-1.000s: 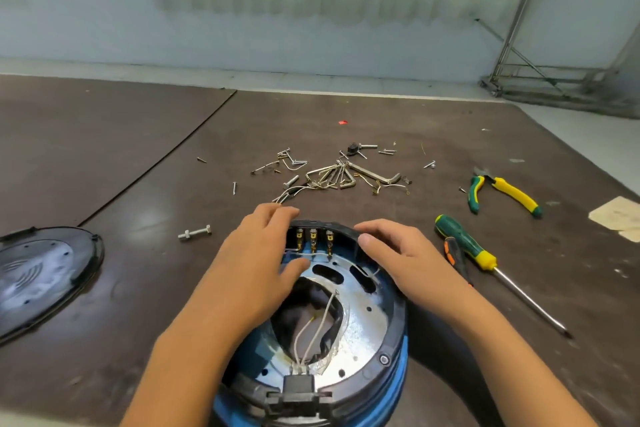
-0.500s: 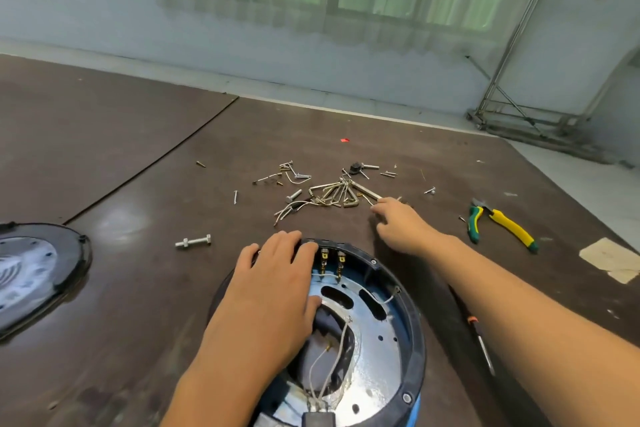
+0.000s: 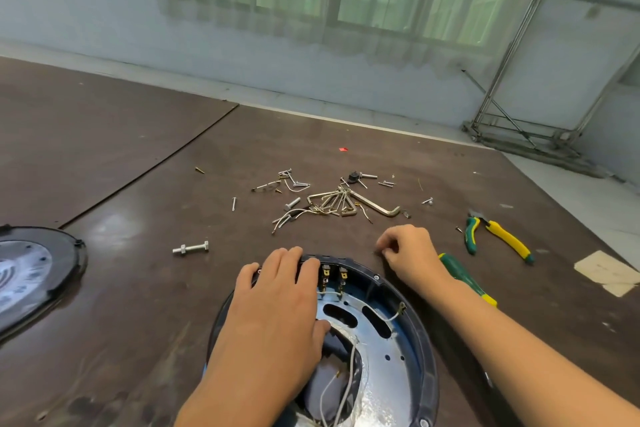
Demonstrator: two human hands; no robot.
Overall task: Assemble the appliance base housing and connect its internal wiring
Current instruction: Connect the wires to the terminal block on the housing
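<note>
Left hand [image 3: 277, 315] lies flat and relaxed, with the palm down on the near-left part of the round appliance base housing [image 3: 428, 381]. The housing has a black plastic rim, a blue inner wall and a silver metal plate. The fingers are straight and reach over the far rim, and the thumb rests on the plate near the centre opening.

Right hand [image 3: 408, 253] is just beyond the housing's far-right edge, low over the dark brown wooden table [image 3: 138, 322]. Its fingers are curled, with thumb and forefinger tips together. We cannot tell whether anything small is pinched between them.

The housing sits on the table right in front of us with its open side up. Two brass terminals [image 3: 334, 276] stand upright at the far wall, just right of the left fingertips. Thin white wires [image 3: 349, 367] run through the centre opening.

The green-and-yellow screwdriver handle [image 3: 464, 279] lies partly under the right wrist. The pliers with yellow and green grips [image 3: 498, 236] lie farther right, apart from the hand. Beyond both hands are a bunch of silver hex keys [image 3: 343, 203] and scattered screws [image 3: 287, 180].

A silver bolt with a nut [image 3: 191, 248] lies left of the housing. A black oval cover with a silver insert [image 3: 67, 243] lies at the far left edge, well apart. A beige paper scrap [image 3: 606, 270] lies at the right edge.
</note>
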